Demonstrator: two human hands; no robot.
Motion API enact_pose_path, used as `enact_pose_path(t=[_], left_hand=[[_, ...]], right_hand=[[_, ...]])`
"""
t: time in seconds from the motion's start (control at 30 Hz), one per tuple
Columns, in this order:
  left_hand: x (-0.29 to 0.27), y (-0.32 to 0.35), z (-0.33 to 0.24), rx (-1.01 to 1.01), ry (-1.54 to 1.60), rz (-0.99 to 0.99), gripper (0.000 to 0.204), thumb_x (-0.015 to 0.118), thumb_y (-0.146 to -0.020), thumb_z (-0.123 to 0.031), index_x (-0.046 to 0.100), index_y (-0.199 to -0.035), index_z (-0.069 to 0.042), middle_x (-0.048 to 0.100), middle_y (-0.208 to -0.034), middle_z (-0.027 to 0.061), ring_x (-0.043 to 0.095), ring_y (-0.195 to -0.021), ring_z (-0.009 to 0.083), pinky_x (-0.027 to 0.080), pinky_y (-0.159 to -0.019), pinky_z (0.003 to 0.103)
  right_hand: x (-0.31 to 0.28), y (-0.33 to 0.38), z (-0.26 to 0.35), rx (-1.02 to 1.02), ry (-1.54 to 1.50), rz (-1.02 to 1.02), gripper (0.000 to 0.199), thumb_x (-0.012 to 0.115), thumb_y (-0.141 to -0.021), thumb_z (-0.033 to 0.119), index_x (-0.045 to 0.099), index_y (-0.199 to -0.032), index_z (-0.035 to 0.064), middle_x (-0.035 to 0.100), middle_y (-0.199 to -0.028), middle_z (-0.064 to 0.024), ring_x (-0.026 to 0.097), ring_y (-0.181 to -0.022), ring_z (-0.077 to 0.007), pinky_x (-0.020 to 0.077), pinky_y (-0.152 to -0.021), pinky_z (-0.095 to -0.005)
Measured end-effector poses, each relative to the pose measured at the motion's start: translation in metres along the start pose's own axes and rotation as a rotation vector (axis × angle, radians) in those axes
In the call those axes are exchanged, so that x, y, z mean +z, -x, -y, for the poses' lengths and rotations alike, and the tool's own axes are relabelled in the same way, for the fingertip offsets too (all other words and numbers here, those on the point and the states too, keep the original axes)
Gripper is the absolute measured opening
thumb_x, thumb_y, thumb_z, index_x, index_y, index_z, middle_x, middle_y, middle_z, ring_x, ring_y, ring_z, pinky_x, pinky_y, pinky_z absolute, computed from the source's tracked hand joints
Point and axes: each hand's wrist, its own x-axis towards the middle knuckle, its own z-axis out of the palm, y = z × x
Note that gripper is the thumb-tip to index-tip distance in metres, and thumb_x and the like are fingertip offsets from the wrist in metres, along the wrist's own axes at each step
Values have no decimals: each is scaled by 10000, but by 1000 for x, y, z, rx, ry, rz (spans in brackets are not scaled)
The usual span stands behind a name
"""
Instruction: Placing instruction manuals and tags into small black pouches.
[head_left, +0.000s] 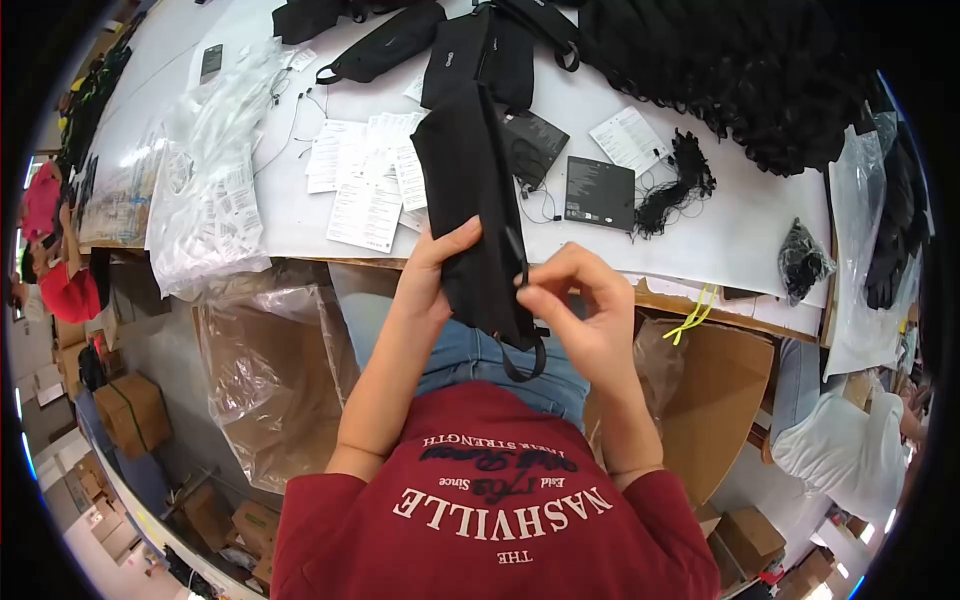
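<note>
Above lap, at table edge (700,300): black fabric pouch (470,210) being held upright by left hand (435,275), fingers wrapped behind, thumb pressed on front. Zipper pull on pouch's side being pinched by right hand (580,310), fingertips closed. Black strap loop (525,362) hanging below both hands. Paper leaflets (365,180) lying beyond left hand.

Before you, the white tabletop (720,235) carries black pouches (385,45), paper leaflets (365,190), flat black boxes (599,193) and clear plastic bags (205,170).
</note>
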Motion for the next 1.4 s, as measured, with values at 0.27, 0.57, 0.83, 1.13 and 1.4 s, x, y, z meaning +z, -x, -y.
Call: enact_pose_path(t=[0.27, 0.57, 0.83, 1.13, 1.4], left_hand=[[-3, -1, -6, 42, 63, -66, 360, 631, -892, -111, 522, -1212, 11, 651, -1026, 111, 670, -880, 203, 567, -785, 322], [6, 5, -9, 249, -167, -198, 382, 646, -871, -90, 520, -1212, 26, 644, -1047, 117, 661, -906, 209, 557, -802, 322], [19, 7, -10, 396, -276, -330, 403, 629, -880, -83, 489, -1244, 21, 633, -1066, 121, 655, -916, 212, 560, -801, 332], [0, 11, -3, 316, 180, -126, 324, 581, -929, -200, 575, -1143, 44, 659, -1054, 162, 652, -940, 257, 554, -814, 364], [-15, 11, -1, 271, -14, -38, 411, 612, -880, -252, 519, -1146, 46, 603, -998, 183, 639, -863, 245, 547, -776, 348]], right_hand=[[8, -3, 6, 144, -85, -153, 126, 699, -836, 84, 643, -941, 39, 584, -828, -14, 505, -647, -66, 370, -568, -204], [2, 10, 13, -92, 608, 41, 116, 685, -823, 83, 580, -840, 37, 553, -744, -61, 552, -635, -195, 426, -554, -295], [0, 13, 20, -284, 808, 70, 130, 700, -789, 56, 571, -795, 41, 532, -679, -63, 519, -539, -210, 402, -503, -317], [-9, 19, -18, 497, -522, 172, 142, 663, -901, 139, 588, -821, 50, 535, -685, 35, 440, -592, -30, 338, -525, -184], [-15, 19, -25, 475, -630, 182, 165, 728, -833, 116, 601, -921, 61, 557, -852, 22, 462, -673, -23, 350, -572, -180]])
